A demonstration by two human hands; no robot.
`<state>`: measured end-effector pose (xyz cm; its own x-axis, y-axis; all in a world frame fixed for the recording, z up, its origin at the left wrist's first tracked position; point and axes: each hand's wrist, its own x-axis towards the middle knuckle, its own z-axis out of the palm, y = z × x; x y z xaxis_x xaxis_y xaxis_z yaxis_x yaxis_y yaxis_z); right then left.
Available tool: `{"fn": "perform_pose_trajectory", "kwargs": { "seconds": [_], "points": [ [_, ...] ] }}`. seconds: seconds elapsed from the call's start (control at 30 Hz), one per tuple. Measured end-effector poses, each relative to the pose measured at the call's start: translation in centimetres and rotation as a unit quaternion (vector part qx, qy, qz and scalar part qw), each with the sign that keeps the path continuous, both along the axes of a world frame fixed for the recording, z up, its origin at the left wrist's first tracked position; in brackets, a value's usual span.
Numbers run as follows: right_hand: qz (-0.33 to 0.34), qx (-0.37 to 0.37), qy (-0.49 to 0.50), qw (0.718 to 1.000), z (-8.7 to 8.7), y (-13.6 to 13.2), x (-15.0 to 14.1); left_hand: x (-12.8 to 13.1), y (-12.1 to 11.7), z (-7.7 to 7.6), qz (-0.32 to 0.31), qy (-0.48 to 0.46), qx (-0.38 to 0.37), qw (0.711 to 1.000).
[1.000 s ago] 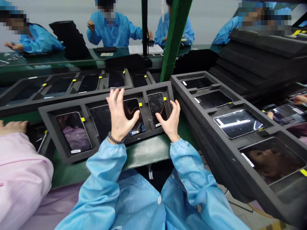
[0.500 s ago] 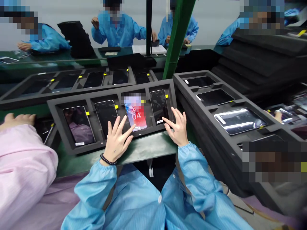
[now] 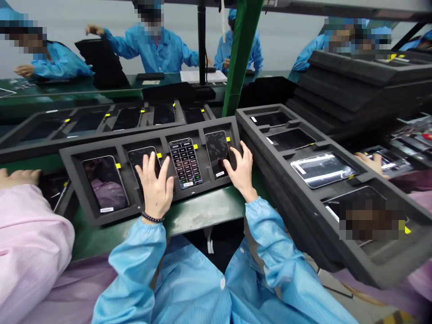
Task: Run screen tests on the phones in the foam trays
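A black foam tray (image 3: 71,168) lies in front of me with smartphones in its compartments. Over the second smartphone (image 3: 140,156), whose screen is dark, my left hand (image 3: 155,186) has its fingers spread and partly covers it. The third smartphone (image 3: 185,163) is lit and shows a dark grid of buttons. My right hand (image 3: 242,171), fingers apart and curved, is at the dark rightmost smartphone (image 3: 216,150); its thumb and fingertips are at that phone's right edge. Another dark smartphone (image 3: 105,186) lies at the left end. Neither hand grips anything.
A second foam tray (image 3: 337,234) of phones stands at the right, and another tray (image 3: 13,144) lies behind. Stacked black trays (image 3: 351,94) rise at the back right. A green post (image 3: 238,58) stands ahead. A co-worker's pink sleeve (image 3: 30,225) is close on the left.
The third phone's screen has gone from a colourful lock screen to a button grid. My left hand has shifted left onto the second phone. My right hand's fingers have spread and curled.
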<state>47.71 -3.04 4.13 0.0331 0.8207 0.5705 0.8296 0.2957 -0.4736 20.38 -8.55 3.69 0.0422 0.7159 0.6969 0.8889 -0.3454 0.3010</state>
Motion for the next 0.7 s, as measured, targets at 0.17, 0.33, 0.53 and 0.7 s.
{"fn": "perform_pose_trajectory", "kwargs": {
  "seconds": [0.17,0.33,0.53,0.7],
  "points": [
    [-0.046,-0.012,0.011,0.999,-0.1,0.3,-2.2,1.2,-3.4,-2.6,0.03,-0.057,-0.02,0.998],
    [-0.108,-0.018,0.009,0.994,0.2,0.8,-4.4,1.3,-4.5,-3.8,0.043,-0.086,-0.021,0.995],
    [-0.13,-0.019,0.016,0.991,0.3,1.2,-5.2,1.2,-4.3,-3.9,0.053,-0.104,-0.012,0.993],
    [-0.085,-0.023,0.003,0.996,-0.6,1.1,-4.4,1.1,-4.4,-3.9,0.06,-0.112,-0.01,0.992]
  ]
}}
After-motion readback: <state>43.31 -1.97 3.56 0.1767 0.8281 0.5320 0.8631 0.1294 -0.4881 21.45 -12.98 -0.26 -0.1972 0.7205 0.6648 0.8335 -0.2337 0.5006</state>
